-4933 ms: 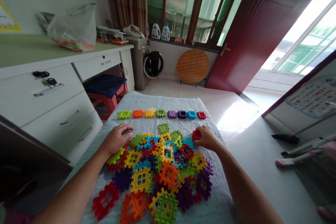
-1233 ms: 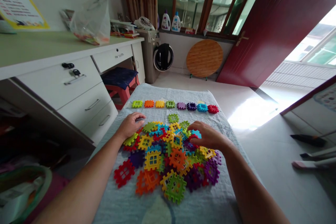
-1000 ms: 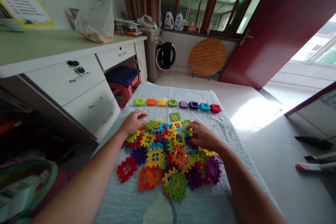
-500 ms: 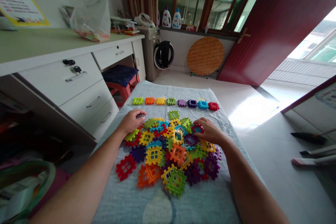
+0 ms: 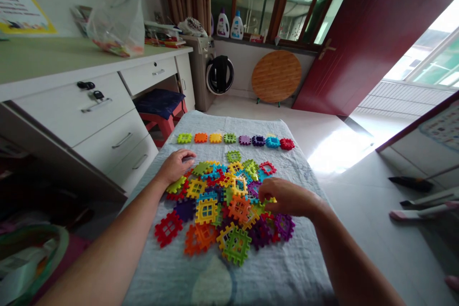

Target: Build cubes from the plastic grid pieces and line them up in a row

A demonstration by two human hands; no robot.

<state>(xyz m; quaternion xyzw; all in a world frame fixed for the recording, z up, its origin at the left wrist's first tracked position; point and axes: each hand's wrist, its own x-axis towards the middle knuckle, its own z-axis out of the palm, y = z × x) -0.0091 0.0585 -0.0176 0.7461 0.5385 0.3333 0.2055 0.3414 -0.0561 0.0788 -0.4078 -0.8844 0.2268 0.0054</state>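
Note:
A heap of colourful plastic interlocking building squares (image 5: 207, 210) with notched edges lies on the cloth-covered table (image 5: 172, 267). My left hand (image 5: 177, 166) rests at the heap's left edge, fingers loosely stretched out, near a yellow-green square (image 5: 176, 185). At the heap's right side, my right hand (image 5: 287, 196) points down with its fingers drawn together among the pieces. A bit of yellow shows under its fingertips, but what they grip is hidden. Just beyond that hand lies a red square frame (image 5: 267, 168). A single green square (image 5: 234, 156) sits at the heap's far edge.
Across the far part of the table runs a row of several squares, from a light green one (image 5: 184, 138) to a red one (image 5: 287, 144). Left stands a white drawer desk (image 5: 103, 124), with a red stool (image 5: 161, 105) beside it. A basket (image 5: 60, 248) is at lower left.
My right hand has let go of the red square frame, which now lies at the heap's far right. The hand has come nearer and dipped into the pieces. My left hand stays put.

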